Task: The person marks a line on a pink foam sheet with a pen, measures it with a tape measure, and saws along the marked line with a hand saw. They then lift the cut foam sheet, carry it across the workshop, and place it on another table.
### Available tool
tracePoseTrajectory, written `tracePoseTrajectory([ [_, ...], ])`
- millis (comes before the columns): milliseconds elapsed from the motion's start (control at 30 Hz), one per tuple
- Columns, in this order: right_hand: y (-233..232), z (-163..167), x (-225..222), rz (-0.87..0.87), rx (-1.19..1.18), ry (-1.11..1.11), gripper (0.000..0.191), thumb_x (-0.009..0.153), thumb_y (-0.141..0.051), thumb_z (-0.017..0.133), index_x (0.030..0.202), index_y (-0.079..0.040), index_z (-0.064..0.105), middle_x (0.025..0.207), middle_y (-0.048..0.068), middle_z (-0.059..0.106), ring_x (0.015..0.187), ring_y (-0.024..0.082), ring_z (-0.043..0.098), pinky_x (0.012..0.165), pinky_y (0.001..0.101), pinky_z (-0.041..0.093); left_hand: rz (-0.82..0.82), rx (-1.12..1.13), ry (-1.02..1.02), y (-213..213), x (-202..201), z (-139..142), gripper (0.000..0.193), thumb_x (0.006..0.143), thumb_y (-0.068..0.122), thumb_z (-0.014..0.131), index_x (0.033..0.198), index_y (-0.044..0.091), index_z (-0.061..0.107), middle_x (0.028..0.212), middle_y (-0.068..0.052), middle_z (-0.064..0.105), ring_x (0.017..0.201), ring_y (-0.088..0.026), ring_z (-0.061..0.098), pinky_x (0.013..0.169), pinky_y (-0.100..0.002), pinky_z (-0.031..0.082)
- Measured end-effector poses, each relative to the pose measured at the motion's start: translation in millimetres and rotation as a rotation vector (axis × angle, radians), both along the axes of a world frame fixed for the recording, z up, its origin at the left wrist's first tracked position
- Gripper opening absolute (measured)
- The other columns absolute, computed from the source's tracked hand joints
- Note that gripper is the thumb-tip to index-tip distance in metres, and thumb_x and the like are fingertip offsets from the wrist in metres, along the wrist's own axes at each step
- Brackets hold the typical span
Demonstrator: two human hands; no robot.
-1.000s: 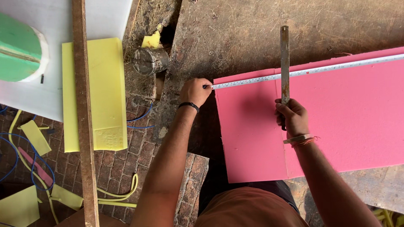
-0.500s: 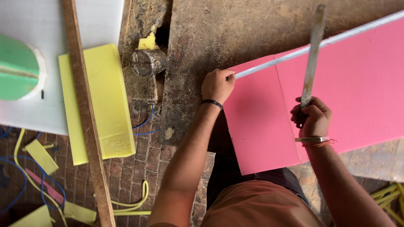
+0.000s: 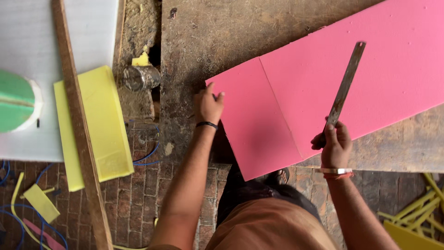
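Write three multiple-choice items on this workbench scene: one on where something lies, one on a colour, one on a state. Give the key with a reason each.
1. Where does the left hand rest?
A. on the corner of the pink foam sheet
B. on the long wooden strip
C. on the yellow foam piece

2. What colour is the round foam piece at the far left?
A. pink
B. green
C. blue

3. How is the metal blade held by the right hand?
A. lying flat and let go
B. gripped at its lower end, angled over the pink sheet
C. stuck upright in the wooden bench

Key: 1 A, the fingers touch the sheet's left corner; 2 B, its face is green; 3 B, the fingers close round the blade's lower end.
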State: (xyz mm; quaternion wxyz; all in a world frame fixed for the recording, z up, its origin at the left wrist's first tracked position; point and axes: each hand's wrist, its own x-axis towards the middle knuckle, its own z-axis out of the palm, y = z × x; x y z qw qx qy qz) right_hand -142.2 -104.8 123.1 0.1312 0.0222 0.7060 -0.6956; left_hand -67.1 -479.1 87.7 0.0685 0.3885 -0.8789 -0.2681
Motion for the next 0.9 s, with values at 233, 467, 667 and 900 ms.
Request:
tracePoseTrajectory([
  [233, 33.1, -43.8, -13.6, 0.24, 0.164, -0.093, 0.015, 0.105, -0.014, 0.054, 0.116, -0.003, 0.058, 0.085, 0.01, 0.075, 0.073, 0.011, 0.073, 0.066, 0.0261, 0.058, 0.126, -0.306, -0.094, -33.9, 66.4, -47.6, 0.05, 0.096, 0.036, 0.071, 0.136, 0.009, 0.058, 0.134, -0.02, 0.058, 0.126, -0.041, 0.051, 0.109, -0.056, 0.04],
  [467, 73.5, -45.9, -11.2, 0.239, 0.306, -0.113, 0.011, 0.106, -0.012, 0.06, 0.108, -0.002, 0.064, 0.087, 0.007, 0.073, 0.07, 0.01, 0.06, 0.06, 0.026, 0.046, 0.153, 0.0, 0.138, -5.9, 37.9, -17.0, 0.066, 0.094, 0.04, 0.072, 0.148, 0.012, 0.046, 0.156, -0.016, 0.042, 0.146, -0.035, 0.036, 0.118, -0.05, 0.035],
  [667, 99.2, -82.9, -18.2, 0.215, 0.092, -0.266, 0.01, 0.107, -0.012, 0.059, 0.109, -0.004, 0.063, 0.087, 0.006, 0.068, 0.073, 0.015, 0.061, 0.063, 0.0306, 0.046, -0.067, 0.029, 0.187, -37.8, -41.7, 6.3, 0.08, 0.082, 0.051, 0.081, 0.143, 0.007, 0.05, 0.148, -0.022, 0.05, 0.137, -0.04, 0.046, 0.106, -0.049, 0.041],
  [900, 149.3, -126.4, -40.4, 0.139, 0.054, -0.28, 0.008, 0.109, -0.012, 0.054, 0.11, -0.014, 0.062, 0.096, -0.002, 0.063, 0.083, 0.011, 0.062, 0.08, 0.0341, 0.057, 0.033, 0.051, 0.186, 3.2, 17.8, -29.0, 0.058, 0.076, 0.057, 0.083, 0.102, 0.007, 0.071, 0.107, -0.018, 0.073, 0.1, -0.035, 0.07, 0.083, -0.046, 0.056],
])
